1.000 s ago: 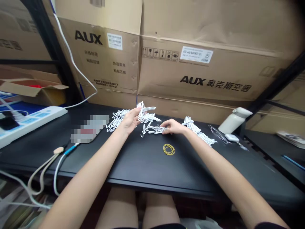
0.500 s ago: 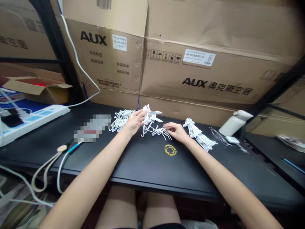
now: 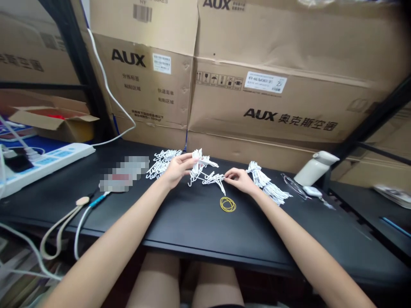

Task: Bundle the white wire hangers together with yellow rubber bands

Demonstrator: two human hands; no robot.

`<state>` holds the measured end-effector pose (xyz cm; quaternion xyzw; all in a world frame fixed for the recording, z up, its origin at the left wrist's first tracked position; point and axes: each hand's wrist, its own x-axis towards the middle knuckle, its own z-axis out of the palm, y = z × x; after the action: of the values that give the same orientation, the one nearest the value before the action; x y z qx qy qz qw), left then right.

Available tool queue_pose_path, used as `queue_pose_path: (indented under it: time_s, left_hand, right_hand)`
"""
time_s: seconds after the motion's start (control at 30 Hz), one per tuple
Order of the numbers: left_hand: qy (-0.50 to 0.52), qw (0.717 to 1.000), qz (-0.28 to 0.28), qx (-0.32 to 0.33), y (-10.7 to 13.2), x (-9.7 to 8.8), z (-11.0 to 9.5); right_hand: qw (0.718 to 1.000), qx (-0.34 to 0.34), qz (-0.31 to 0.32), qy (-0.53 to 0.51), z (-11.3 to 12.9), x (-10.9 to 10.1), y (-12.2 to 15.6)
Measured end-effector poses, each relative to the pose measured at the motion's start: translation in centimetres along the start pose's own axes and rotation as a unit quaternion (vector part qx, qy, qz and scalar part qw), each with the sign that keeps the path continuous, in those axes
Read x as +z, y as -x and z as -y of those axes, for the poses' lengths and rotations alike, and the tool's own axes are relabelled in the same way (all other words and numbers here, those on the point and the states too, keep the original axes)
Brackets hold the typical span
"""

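My left hand (image 3: 177,172) is closed around a bunch of white metal hooks (image 3: 198,159), holding it just above the black desk. Thumb and fingertips of my right hand (image 3: 239,179) pinch the end of a white hook among a few loose hooks (image 3: 212,178) lying between the hands. Behind my left hand lies a pile of similar hooks (image 3: 156,166), partly hidden by it. Beside my right hand, more hooks are gathered in bundles (image 3: 268,184). Yellow rubber bands (image 3: 227,204) lie on the desk nearer to me.
At the left stand a white power strip (image 3: 58,158) and an open carton (image 3: 54,119); a blurred-out object (image 3: 125,173) with a strap lies near them. A white bottle (image 3: 314,167), glasses (image 3: 293,186) and a small white case (image 3: 312,191) are at the right. Large cardboard boxes (image 3: 224,141) line the back.
The view has tilted slightly upward. Fewer loose hooks are spread out between my hands, and my right fingers have shifted slightly at their ends. The left hand keeps its bunch.
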<state>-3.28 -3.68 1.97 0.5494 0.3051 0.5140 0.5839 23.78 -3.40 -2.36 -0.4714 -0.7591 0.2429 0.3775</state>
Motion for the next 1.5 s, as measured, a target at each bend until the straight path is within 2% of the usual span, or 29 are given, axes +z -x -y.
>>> queue_pose_path:
  time_s: [0.17, 0.43, 0.8, 1.03, 1.17, 1.3, 1.37, 1.5]
  left_hand:
    - [-0.003, 1.000, 0.025, 0.005, 0.4, 0.3, -0.5]
    - [-0.075, 0.993, 0.069, -0.052, 1.0, 0.7, -0.4]
    - [-0.104, 0.984, 0.129, -0.062, 1.6, 1.9, -0.3]
    - [-0.084, 0.985, 0.134, -0.064, 1.7, 2.5, -0.2]
    - [-0.079, 0.984, 0.147, -0.056, 1.7, 2.7, 0.3]
    - [-0.087, 0.985, 0.134, -0.061, 1.7, 2.9, 0.9]
    - [-0.091, 0.986, 0.123, -0.061, 1.7, 2.9, 1.1]
    - [-0.098, 0.987, 0.114, -0.064, 1.7, 2.9, 1.2]
  right_hand:
    - [0.997, 0.056, 0.036, -0.046, -0.4, -0.4, 0.1]
    - [0.982, 0.141, 0.012, -0.122, -1.0, -1.0, 0.1]
    - [0.961, 0.216, 0.036, -0.167, 0.4, -2.6, 1.0]
    - [0.963, 0.237, 0.023, -0.129, 0.8, -3.0, 1.1]
    - [0.972, 0.219, -0.002, -0.085, 1.8, -3.1, 1.2]
    - [0.968, 0.228, 0.092, -0.057, 2.8, -2.8, 1.4]
    - [0.961, 0.248, 0.110, -0.060, 2.8, -2.7, 1.4]
    - [0.966, 0.245, 0.047, -0.072, 1.5, -2.7, 1.3]
